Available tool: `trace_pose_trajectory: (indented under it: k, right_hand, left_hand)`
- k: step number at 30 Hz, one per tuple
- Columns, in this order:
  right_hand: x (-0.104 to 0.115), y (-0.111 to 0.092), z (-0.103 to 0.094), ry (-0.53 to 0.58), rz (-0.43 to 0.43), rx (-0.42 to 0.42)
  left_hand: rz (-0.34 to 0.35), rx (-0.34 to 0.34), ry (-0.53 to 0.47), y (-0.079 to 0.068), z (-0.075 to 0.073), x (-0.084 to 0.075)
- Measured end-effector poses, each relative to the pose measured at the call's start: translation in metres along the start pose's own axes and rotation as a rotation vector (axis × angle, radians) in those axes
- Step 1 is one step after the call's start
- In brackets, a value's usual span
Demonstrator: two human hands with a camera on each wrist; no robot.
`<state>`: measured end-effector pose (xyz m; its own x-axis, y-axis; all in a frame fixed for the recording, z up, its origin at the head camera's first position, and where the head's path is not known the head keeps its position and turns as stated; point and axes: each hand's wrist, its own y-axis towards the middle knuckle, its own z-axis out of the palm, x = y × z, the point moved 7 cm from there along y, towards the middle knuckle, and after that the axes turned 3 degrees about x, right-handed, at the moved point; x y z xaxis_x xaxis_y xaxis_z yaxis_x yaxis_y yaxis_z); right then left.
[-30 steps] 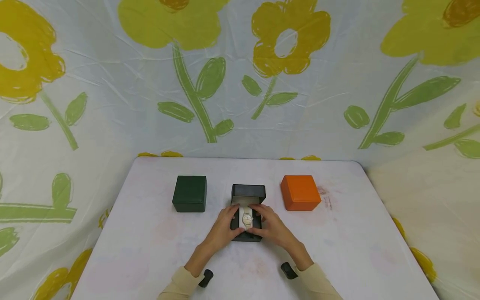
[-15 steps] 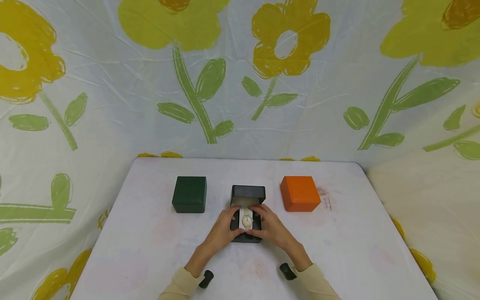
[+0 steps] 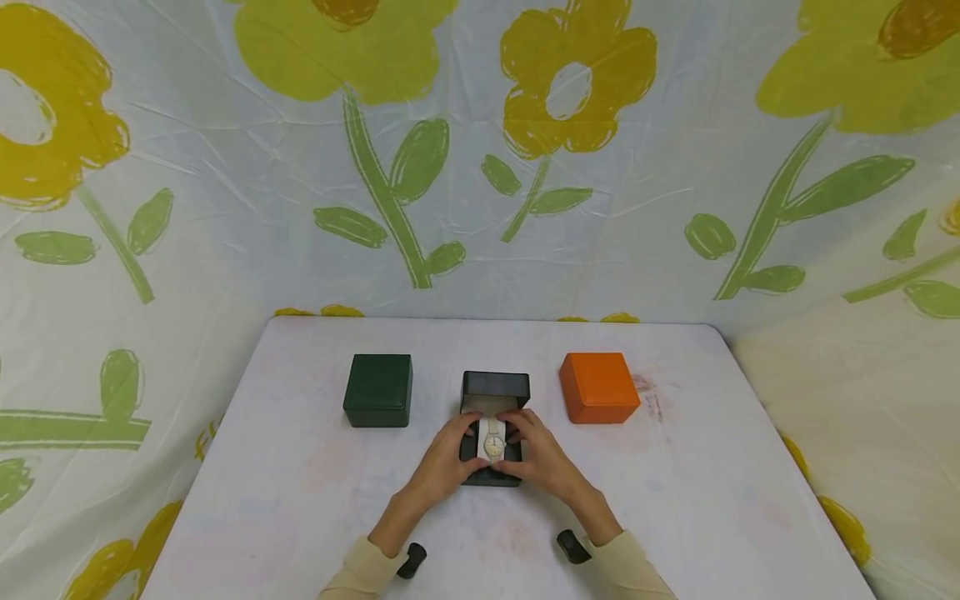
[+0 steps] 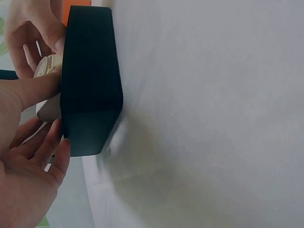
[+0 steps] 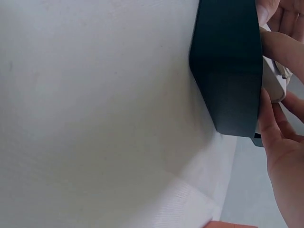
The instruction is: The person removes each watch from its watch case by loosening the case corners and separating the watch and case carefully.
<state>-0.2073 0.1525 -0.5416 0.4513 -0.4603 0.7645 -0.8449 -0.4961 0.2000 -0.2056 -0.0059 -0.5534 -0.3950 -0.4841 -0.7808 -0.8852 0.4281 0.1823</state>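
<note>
In the head view a black watch box [image 3: 496, 384] stands at the table's middle, its lid raised at the back. Inside it sits a pale-strapped watch [image 3: 494, 447] with a round light dial, wrapped on a white cushion [image 5: 273, 85]. My left hand [image 3: 442, 454] holds the cushion from the left, thumb at the near end and fingers at the far end. From the other side my right hand [image 3: 552, 457] grips it the same way. In the left wrist view the cushion stands partly above the box wall [image 4: 90, 61].
A closed dark green box [image 3: 379, 387] is back left of the black one, and a closed orange box [image 3: 599, 387] back right. All stand on a white-covered table [image 3: 300, 500]. Behind rises a flower-printed cloth [image 3: 480, 275].
The watch and its cushion have shifted slightly toward the near side of the box. Both hands keep nearly the same place around it.
</note>
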Motion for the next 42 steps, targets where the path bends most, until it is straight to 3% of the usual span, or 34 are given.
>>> trace_pose_trajectory:
  k: [18,27,35,42]
  right_hand:
    - [-0.0033,-0.0034,0.0028,0.051,0.026,-0.014]
    - [-0.0024,-0.0039,0.0004,-0.045,0.083,-0.022]
    - [-0.0057,-0.0044,0.0008,0.040,0.042,-0.056]
    - [-0.0084,-0.0044,0.0002,0.086,0.040,-0.066]
  left_hand:
    - [0.021,0.004,-0.113,0.0005,-0.0014,-0.0005]
    - [0.048,-0.043,-0.186,0.0012,-0.0032,-0.0028]
    - [0.035,-0.035,-0.347,0.0005,0.0005,0.0008]
    - [0.017,-0.029,-0.319,0.0005,0.0001,0.0018]
